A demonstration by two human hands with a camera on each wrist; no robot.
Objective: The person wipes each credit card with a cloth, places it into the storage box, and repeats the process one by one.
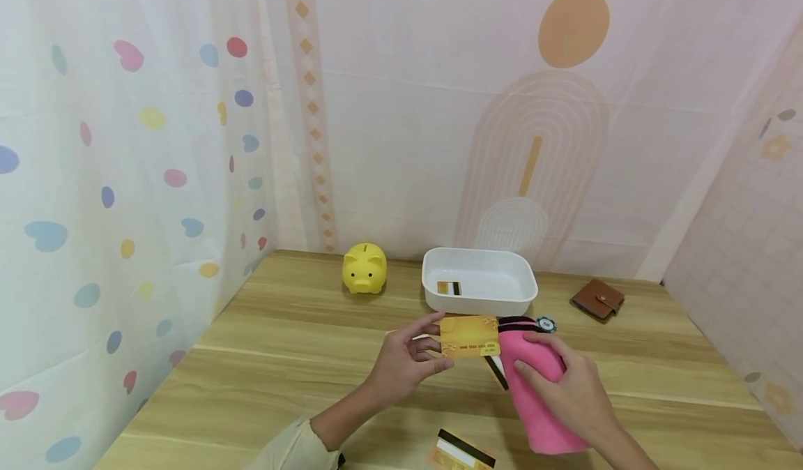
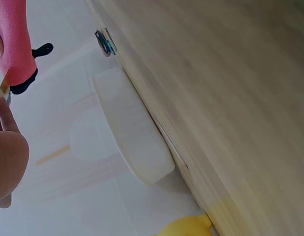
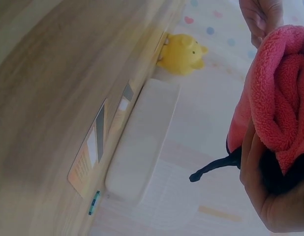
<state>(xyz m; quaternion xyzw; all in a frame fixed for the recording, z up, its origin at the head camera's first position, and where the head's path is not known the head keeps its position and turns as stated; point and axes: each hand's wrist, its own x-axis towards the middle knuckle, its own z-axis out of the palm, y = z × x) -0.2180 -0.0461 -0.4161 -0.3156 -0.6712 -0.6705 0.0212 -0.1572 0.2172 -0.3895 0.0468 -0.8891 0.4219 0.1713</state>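
My left hand (image 1: 404,362) pinches a gold card (image 1: 470,336) by its left edge, and the card's right edge meets the black-trimmed end of a pink cloth roll (image 1: 539,393). Around that roll curl the fingers of my right hand (image 1: 574,386); the right wrist view shows the plush folds (image 3: 270,93) close up. In the left wrist view the card (image 2: 4,86) is seen nearly edge-on against the pink cloth (image 2: 16,44). Partly behind the roll lies another card (image 1: 497,372) on the table, and one more card (image 1: 463,450) lies at the front.
A white tray (image 1: 479,308) holding a small card (image 1: 449,288) stands at the back. To its left is a yellow piggy bank (image 1: 364,269); to its right, a brown wallet (image 1: 597,299). A round chip (image 1: 546,324) lies just beyond the roll. Curtains hang behind the table (image 1: 282,358).
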